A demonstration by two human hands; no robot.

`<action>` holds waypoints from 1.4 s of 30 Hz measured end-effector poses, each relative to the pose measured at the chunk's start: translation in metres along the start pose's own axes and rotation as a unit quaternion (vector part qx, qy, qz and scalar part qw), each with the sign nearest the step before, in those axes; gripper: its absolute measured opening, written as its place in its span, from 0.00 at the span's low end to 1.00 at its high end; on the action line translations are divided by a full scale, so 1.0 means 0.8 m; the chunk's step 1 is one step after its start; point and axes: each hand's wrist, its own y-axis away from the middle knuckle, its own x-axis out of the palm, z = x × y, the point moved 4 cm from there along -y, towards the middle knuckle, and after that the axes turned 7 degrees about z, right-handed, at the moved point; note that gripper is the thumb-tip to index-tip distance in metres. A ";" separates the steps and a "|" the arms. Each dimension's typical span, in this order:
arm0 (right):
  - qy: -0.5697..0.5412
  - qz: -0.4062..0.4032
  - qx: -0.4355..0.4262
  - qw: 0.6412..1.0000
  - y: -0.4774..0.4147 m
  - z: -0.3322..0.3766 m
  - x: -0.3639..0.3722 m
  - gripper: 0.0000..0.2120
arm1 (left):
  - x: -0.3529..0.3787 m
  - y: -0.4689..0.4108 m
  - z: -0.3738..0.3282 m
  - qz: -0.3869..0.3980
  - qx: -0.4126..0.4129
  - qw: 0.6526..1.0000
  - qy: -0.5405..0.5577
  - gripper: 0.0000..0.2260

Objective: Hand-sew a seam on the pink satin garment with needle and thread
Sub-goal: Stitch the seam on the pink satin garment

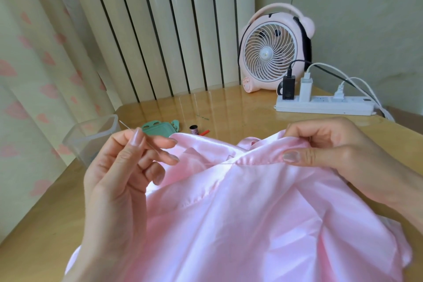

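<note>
At the tabletop's (229,103) left edge stands a clear plastic container (91,137). Just in front of it, the left hand (114,167) pinches the needle (124,125) between thumb and forefinger. The needle points up and to the left, and the other fingers are loosely spread. Farther back, toward the middle of the tabletop, lie a green lid (160,127), a small thread spool (193,128) and a red item (204,132) too small to identify. A thin thread (219,163) runs taut from the left hand to the folded seam of the pink satin garment (251,213), which is heaped over the near edge. The right hand (338,151) grips that seam, thumb pressed flat on top and fingers curled behind. At the far right corner are a pink fan (272,52) and a white power strip (325,105).
</note>
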 end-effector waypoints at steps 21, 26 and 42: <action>0.002 0.057 0.030 0.998 0.000 0.003 0.023 0.04 | -0.002 0.001 0.002 -0.083 -0.007 0.997 -0.009 0.05; -0.024 0.070 0.037 0.997 0.002 0.004 0.022 0.03 | -0.004 0.004 0.010 -0.102 -0.045 0.994 0.004 0.05; 0.146 0.111 0.075 0.980 0.003 -0.003 0.023 0.19 | 0.015 0.007 0.004 -0.010 -0.046 0.999 0.025 0.07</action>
